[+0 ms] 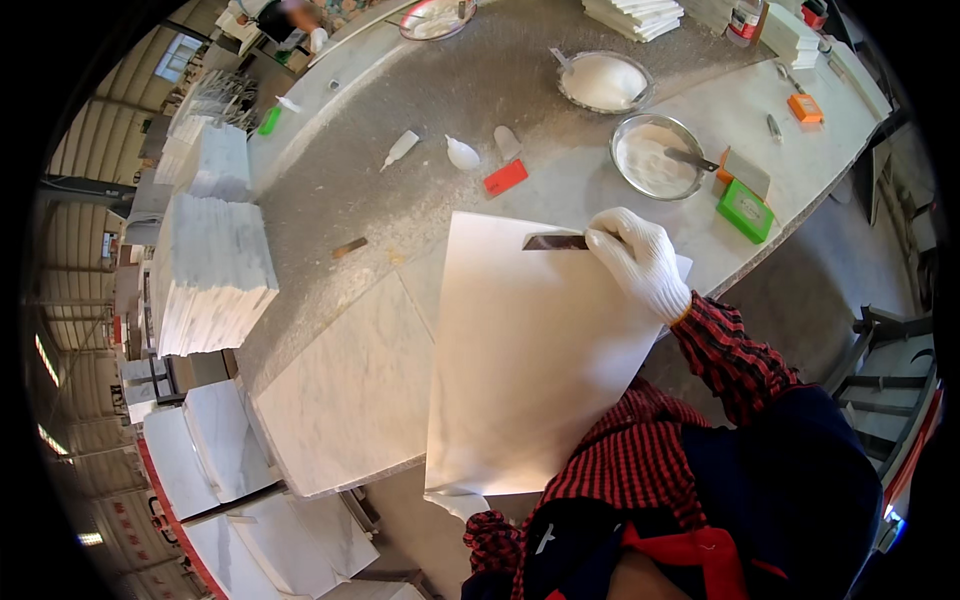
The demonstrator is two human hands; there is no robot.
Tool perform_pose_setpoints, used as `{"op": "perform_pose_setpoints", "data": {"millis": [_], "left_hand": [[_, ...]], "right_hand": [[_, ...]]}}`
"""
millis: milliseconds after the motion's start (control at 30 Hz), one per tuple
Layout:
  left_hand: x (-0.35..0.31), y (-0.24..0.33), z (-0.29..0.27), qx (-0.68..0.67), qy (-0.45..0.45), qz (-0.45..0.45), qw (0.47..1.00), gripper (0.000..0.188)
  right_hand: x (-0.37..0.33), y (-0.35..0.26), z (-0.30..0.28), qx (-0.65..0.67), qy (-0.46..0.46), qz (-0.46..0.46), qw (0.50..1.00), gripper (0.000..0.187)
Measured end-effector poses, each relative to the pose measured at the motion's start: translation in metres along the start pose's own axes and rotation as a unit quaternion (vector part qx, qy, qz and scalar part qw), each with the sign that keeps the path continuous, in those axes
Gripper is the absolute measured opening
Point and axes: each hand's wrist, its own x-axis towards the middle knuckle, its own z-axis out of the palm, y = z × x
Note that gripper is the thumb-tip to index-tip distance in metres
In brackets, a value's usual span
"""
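A large white stone slab [530,340] lies tilted in front of me, its near end past the table's edge. At its near left corner my left hand [463,503], in a white glove, grips the slab's edge; its fingers are partly hidden. My right hand [637,262], also gloved in white, is closed around a flat metal scraper [556,242]. The scraper's blade lies across the far part of the slab, pointing left. Beyond it, a metal bowl of white powder or paste [640,160] has a dark-handled spatula [692,159] in it.
Left stands a tall stack of marble tiles [215,270]. On the table are a second bowl [603,82], a red block [506,178], a white squeeze bottle [462,153] and a green box [745,211]. Another person's gloved hand [318,40] shows at the far left.
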Motion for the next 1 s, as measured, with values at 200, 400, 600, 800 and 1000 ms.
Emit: {"op": "perform_pose_setpoints", "data": {"millis": [200,400,600,800,1000], "left_hand": [[0.02,0.003,-0.011,-0.25,0.097,-0.122,0.956,0.078],[-0.013,0.299,-0.077,-0.273,-0.167,0.21,0.924,0.073],[-0.036,0.412,-0.034,-0.135,-0.353,0.311,0.872,0.06],[-0.049,0.413,-0.034,-0.19,-0.341,0.296,0.872,0.046],[-0.053,0.412,-0.034,-0.171,-0.311,0.308,0.883,0.043]], "right_hand": [[-0.009,0.005,0.002,-0.02,0.005,-0.069,0.997,0.011],[-0.008,0.004,-0.004,-0.017,0.01,-0.086,0.996,0.008],[-0.008,0.006,-0.011,0.048,0.047,-0.053,0.996,0.013],[0.013,-0.057,-0.051,0.164,-0.008,0.268,0.95,0.035],[0.017,-0.078,-0.048,0.222,-0.156,0.328,0.905,0.045]]}}
